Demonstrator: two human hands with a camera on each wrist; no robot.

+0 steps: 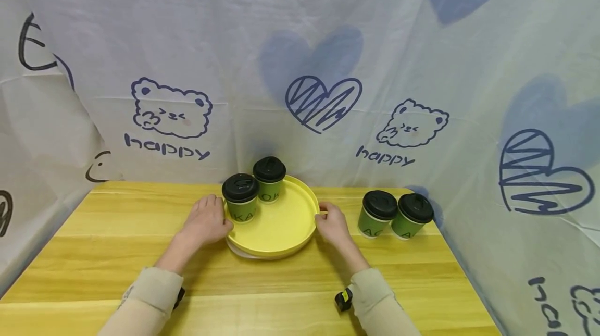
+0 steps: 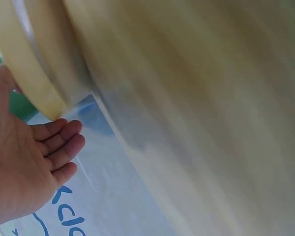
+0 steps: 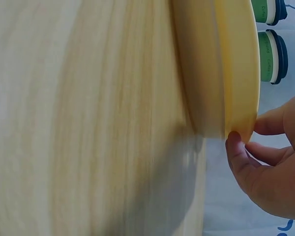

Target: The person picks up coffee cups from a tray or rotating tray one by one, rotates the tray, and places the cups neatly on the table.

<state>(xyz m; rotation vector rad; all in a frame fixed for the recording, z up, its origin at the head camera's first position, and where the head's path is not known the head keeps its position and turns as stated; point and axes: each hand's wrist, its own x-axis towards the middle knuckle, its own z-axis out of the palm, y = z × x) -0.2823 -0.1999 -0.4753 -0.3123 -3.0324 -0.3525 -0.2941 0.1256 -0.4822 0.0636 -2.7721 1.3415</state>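
Head, tray: one yellow tray (image 1: 288,232) sits on one pale round base (image 1: 238,251) on the counter (image 1: 253,299), carrying two lidded cups (image 1: 241,211).
Head, right side: two more cups (image 1: 372,224).
Left wrist, hand: left grip (image 2: 27,155) pinches the rim.
Right wrist, hand: right grip (image 3: 275,164) pinches the opposite rim; two cups show.

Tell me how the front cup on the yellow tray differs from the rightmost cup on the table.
The front cup stands on the yellow tray; the rightmost cup stands on the table. The front cup shows KA; on the rightmost cup only an A reads clearly. The front cup is close by the left hand; the rightmost cup is far from it. Both are green and black-topped.
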